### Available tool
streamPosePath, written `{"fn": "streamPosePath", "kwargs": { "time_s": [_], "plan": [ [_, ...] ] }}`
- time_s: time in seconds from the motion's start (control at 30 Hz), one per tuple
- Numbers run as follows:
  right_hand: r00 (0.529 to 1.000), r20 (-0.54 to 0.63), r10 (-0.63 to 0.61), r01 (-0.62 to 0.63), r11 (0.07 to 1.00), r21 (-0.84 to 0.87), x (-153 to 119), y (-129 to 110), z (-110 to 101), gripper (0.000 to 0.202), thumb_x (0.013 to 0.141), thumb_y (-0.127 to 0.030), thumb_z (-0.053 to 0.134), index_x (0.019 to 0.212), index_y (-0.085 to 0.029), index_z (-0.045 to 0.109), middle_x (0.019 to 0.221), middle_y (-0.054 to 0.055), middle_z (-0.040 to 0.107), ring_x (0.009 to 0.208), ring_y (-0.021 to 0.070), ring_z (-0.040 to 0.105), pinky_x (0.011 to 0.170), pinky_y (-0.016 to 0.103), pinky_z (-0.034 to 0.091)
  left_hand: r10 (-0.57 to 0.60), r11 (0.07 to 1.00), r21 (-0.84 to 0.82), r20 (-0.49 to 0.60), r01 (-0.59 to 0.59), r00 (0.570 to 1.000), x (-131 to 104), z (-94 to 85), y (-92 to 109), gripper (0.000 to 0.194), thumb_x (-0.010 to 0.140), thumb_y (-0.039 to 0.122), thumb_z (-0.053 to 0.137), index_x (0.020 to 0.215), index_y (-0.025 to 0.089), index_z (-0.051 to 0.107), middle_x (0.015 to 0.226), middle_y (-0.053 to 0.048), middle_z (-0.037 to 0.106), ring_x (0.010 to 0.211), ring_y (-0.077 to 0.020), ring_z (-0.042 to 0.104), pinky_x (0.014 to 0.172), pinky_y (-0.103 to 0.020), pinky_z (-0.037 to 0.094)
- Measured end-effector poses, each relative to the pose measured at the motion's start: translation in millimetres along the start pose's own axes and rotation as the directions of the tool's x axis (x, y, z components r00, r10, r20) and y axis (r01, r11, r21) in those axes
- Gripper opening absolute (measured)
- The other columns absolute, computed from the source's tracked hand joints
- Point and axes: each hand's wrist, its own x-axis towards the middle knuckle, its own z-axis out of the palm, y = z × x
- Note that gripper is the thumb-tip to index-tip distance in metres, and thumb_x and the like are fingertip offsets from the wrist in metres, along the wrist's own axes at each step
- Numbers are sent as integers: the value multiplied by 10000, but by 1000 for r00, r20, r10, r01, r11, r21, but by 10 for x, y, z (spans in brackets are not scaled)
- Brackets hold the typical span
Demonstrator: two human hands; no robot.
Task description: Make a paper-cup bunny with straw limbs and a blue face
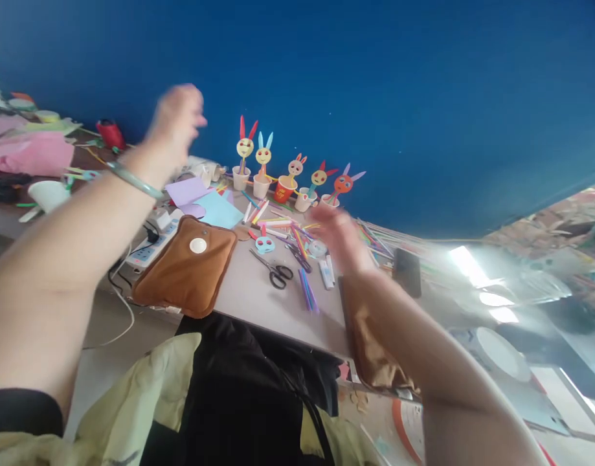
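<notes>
My left hand (180, 120) is raised in front of the blue wall, left of the paper-cup figures. It is smeared by motion, its fingers look bent, and no object shows in it. My right hand (343, 239), also blurred, reaches over the table close to the cup with the orange rabbit head (343, 184); whether it touches anything is unclear. Along the wall stand several rabbit-faced figures in cups, one in a red cup (286, 190). A loose blue rabbit face (265, 244) with red ears lies in front, near black-handled scissors (276, 273) and purple and blue sticks (307, 291).
A brown hot-water bag (188, 268) lies at the table's left edge beside a power strip (154, 243). Purple and blue paper (219, 208), scattered pens (261, 210) and a dark phone (407, 272) are on the table. Another brown bag (375, 346) hangs at the right edge.
</notes>
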Motion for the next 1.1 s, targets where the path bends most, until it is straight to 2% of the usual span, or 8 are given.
{"fn": "streamPosePath", "kwargs": {
  "time_s": [0.2, 0.37, 0.57, 0.63, 0.73, 0.87, 0.97, 1.1],
  "plan": [
    [876, 473, -100, 147, 987, -63, -211, 21, 878, 644, 954, -520, 601, 1461, -141, 480, 1473, 156, 562, 1348, 237, 558, 1138, 377, 445, 304, 947, -150, 151, -282, 940, -168, 809, 194, 598, 909, 435, 470, 1313, 26, 632, 1294, -133, 707, 1093, -174, 669, 945, -276, 473],
    [977, 163, -136, 204, 812, -547, -518, 249, 549, 472, 974, -377, 603, 1349, -93, 566, 1445, 205, 565, 1384, 242, 506, 1195, 374, 374, 196, 978, 28, 232, -207, 953, -45, 1066, -33, 650, 800, 502, 518, 1315, 129, 650, 1302, -140, 690, 1171, -318, 647, 1011, -421, 476],
    [960, -162, -229, -20, 517, -856, -1231, 365, 112, 309, 959, -356, 583, 1231, -226, 651, 1415, 126, 601, 1425, 283, 434, 1188, 494, 364, 169, 976, 96, 240, -196, 956, 72, 1208, -103, 682, 765, 582, 475, 1302, 201, 654, 1276, -99, 688, 1106, -320, 658, 975, -425, 494],
    [859, -457, -230, -322, 451, -832, -1540, 411, -187, 303, 947, -354, 571, 1218, -249, 655, 1398, 111, 606, 1396, 304, 452, 1174, 538, 361, 185, 975, 79, 243, -209, 952, 61, 1241, -100, 695, 747, 605, 475, 1290, 211, 659, 1275, -79, 693, 1105, -304, 657, 983, -406, 488],
    [559, -824, -94, -766, 321, -557, -2049, 521, -771, 384, 914, -377, 566, 1262, -230, 635, 1372, 129, 603, 1318, 332, 495, 1156, 570, 345, 201, 968, 89, 278, -234, 939, 28, 1246, -84, 725, 721, 644, 465, 1273, 220, 666, 1276, -59, 699, 1111, -297, 653, 984, -388, 481],
    [154, -950, 271, -981, 156, -115, -2679, 648, -1397, 605, 831, -472, 654, 1366, -205, 564, 1335, 167, 599, 1254, 365, 529, 1043, 531, 441, 193, 967, 95, 346, -239, 918, -40, 1218, -25, 761, 691, 668, 453, 1263, 213, 666, 1304, -71, 686, 1112, -302, 653, 956, -374, 481],
    [92, -922, 377, -989, 143, -40, -3037, 672, -1539, 876, 743, -612, 727, 1467, -191, 470, 1367, 188, 582, 1272, 389, 535, 1007, 507, 479, 201, 961, 97, 389, -257, 899, -110, 1211, 22, 767, 686, 670, 426, 1246, 209, 674, 1179, -66, 733, 956, -278, 680, 860, -346, 494],
    [154, -848, 508, -988, 98, -120, -3304, 673, -1405, 1133, 595, -629, 828, 1544, -227, 355, 1513, 180, 465, 1399, 408, 436, 1097, 511, 425, 200, 961, 90, 421, -261, 885, -172, 1223, 38, 736, 669, 656, 436, 1198, 215, 695, 1098, -44, 754, 898, -259, 677, 848, -325, 497]
  ]
}}
